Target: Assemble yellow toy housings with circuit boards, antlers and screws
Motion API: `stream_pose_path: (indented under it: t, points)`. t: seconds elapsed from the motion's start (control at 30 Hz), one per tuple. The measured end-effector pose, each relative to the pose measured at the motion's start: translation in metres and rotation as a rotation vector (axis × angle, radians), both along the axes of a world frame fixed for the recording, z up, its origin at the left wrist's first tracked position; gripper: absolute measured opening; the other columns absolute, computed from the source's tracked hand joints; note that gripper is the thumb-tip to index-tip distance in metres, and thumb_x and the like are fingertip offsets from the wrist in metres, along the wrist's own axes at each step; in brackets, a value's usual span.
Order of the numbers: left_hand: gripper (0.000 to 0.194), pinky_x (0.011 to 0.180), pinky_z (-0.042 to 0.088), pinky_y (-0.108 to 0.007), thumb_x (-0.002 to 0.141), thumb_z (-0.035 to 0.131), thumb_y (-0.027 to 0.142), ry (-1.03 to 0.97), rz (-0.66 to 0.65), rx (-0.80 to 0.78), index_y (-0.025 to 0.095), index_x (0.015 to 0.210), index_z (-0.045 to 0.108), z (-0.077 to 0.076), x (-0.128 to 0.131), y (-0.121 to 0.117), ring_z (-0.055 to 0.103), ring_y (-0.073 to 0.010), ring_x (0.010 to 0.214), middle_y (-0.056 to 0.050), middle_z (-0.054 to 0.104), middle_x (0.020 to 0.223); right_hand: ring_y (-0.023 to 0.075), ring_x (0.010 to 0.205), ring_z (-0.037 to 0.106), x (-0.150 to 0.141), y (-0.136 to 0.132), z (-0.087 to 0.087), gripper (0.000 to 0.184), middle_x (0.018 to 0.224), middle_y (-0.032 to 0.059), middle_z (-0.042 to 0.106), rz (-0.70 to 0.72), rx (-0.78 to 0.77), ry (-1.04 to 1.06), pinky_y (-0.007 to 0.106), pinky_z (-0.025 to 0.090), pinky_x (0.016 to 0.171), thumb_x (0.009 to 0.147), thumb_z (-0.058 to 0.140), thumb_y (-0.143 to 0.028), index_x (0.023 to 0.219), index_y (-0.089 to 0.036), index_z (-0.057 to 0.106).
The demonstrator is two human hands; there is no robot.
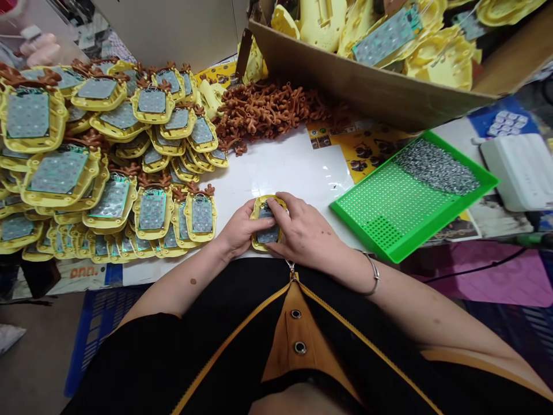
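A yellow plastic toy shell with a grey-green circuit board (pixel 266 226) rests on the white table sheet (pixel 280 164) close to my body. My left hand (pixel 239 232) grips its left edge with curled fingers. My right hand (pixel 302 230) covers its right side, fingers bent onto the board. Both hands are closed on this one piece.
Stacked finished yellow shells with brown antlers (pixel 99 155) fill the left. A heap of loose brown antler pieces (pixel 270 112) lies at the back. A green perforated tray (pixel 389 213) with small screws (pixel 436 167) sits right. A cardboard box (pixel 367 86) of yellow shells stands behind it. Another person's hand (pixel 41 49) is far left.
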State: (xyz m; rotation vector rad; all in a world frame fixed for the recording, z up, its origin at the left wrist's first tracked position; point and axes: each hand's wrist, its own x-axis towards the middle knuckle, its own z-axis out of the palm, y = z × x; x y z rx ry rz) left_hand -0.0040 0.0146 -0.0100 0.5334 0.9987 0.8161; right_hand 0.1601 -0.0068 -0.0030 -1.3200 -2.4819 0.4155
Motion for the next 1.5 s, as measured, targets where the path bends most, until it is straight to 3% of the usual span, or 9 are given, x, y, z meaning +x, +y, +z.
stream_pose_path:
  t: [0.17, 0.37, 0.6, 0.93, 1.17, 1.27, 1.33, 1.43, 1.5]
  points:
    - [0.053, 0.081, 0.049, -0.028, 0.053, 0.09, 0.015, 0.056, 0.02, -0.01, 0.016, 0.1, 0.065, -0.006, 0.006, 0.001, 0.064, -0.0143, 0.083, 0.001, 0.071, 0.087, 0.0429, 0.116, 0.058, 0.005, 0.006, -0.003, 0.081, 0.143, 0.0305, 0.046, -0.017, -0.111, 0.047, 0.059, 0.056, 0.091, 0.078, 0.073, -0.041, 0.144, -0.005, 0.04]
    - [0.054, 0.068, 0.052, -0.029, 0.054, 0.088, 0.016, 0.03, -0.056, -0.04, 0.014, 0.1, 0.062, -0.005, 0.004, 0.008, 0.064, -0.0149, 0.072, 0.0, 0.069, 0.082, 0.0364, 0.136, 0.047, 0.032, 0.028, -0.026, 0.068, 0.144, 0.0167, 0.045, 0.029, -0.329, 0.336, 0.059, 0.045, 0.111, 0.085, 0.068, -0.048, 0.146, -0.027, 0.047]
    - [0.047, 0.067, 0.052, -0.028, 0.056, 0.086, 0.014, 0.013, -0.09, -0.021, 0.013, 0.097, 0.063, -0.008, 0.005, 0.01, 0.064, -0.0147, 0.071, -0.001, 0.069, 0.082, 0.0332, 0.121, 0.056, 0.03, 0.028, -0.043, 0.065, 0.127, 0.013, 0.061, -0.008, -0.289, 0.4, 0.057, 0.046, 0.107, 0.083, 0.072, -0.045, 0.143, -0.028, 0.052]
    - [0.046, 0.072, 0.051, -0.029, 0.056, 0.084, 0.014, 0.042, -0.082, 0.001, 0.014, 0.098, 0.064, -0.012, 0.005, 0.014, 0.064, -0.0159, 0.076, -0.001, 0.069, 0.084, 0.0332, 0.115, 0.058, 0.022, 0.025, -0.042, 0.059, 0.126, 0.0133, 0.064, -0.072, -0.253, 0.347, 0.056, 0.046, 0.105, 0.086, 0.069, -0.044, 0.139, -0.024, 0.054]
    - [0.046, 0.069, 0.051, -0.027, 0.055, 0.083, 0.014, 0.119, -0.037, 0.028, 0.014, 0.096, 0.064, -0.01, 0.009, 0.013, 0.063, -0.0148, 0.072, 0.0, 0.068, 0.081, 0.0326, 0.119, 0.058, 0.024, 0.028, -0.053, 0.063, 0.128, 0.0136, 0.063, -0.036, -0.233, 0.369, 0.056, 0.046, 0.106, 0.088, 0.066, -0.049, 0.144, -0.026, 0.049]
    - [0.044, 0.066, 0.051, -0.026, 0.055, 0.084, 0.015, 0.134, -0.062, 0.023, 0.013, 0.093, 0.064, -0.004, 0.013, 0.011, 0.064, -0.0145, 0.07, -0.001, 0.069, 0.08, 0.033, 0.124, 0.056, 0.036, 0.021, -0.047, 0.071, 0.133, 0.0152, 0.058, -0.024, -0.072, 0.423, 0.057, 0.049, 0.106, 0.089, 0.06, -0.058, 0.15, -0.026, 0.041]
    - [0.043, 0.066, 0.053, -0.027, 0.055, 0.085, 0.015, 0.142, -0.109, -0.003, 0.012, 0.092, 0.064, 0.0, 0.019, 0.008, 0.065, -0.0152, 0.069, -0.002, 0.071, 0.08, 0.0347, 0.129, 0.053, 0.055, 0.009, -0.036, 0.073, 0.138, 0.0149, 0.054, -0.124, 0.173, 0.418, 0.06, 0.048, 0.107, 0.09, 0.057, -0.06, 0.152, -0.028, 0.035]
    - [0.044, 0.068, 0.055, -0.03, 0.056, 0.085, 0.014, 0.134, -0.217, -0.058, 0.012, 0.094, 0.064, 0.006, 0.036, 0.002, 0.068, -0.0178, 0.071, -0.005, 0.073, 0.082, 0.0415, 0.141, 0.04, 0.106, -0.017, -0.013, 0.074, 0.148, 0.0104, 0.043, -0.478, 0.627, 0.389, 0.069, 0.042, 0.108, 0.088, 0.061, -0.058, 0.152, -0.038, 0.029]
    - [0.043, 0.068, 0.057, -0.032, 0.057, 0.084, 0.013, 0.123, -0.295, -0.083, 0.012, 0.095, 0.063, 0.007, 0.05, -0.001, 0.068, -0.0187, 0.07, -0.006, 0.073, 0.083, 0.0443, 0.154, 0.014, 0.153, -0.036, 0.0, 0.08, 0.159, 0.0018, 0.027, -0.813, 0.803, 0.478, 0.071, 0.04, 0.107, 0.082, 0.063, -0.063, 0.149, -0.048, 0.022]
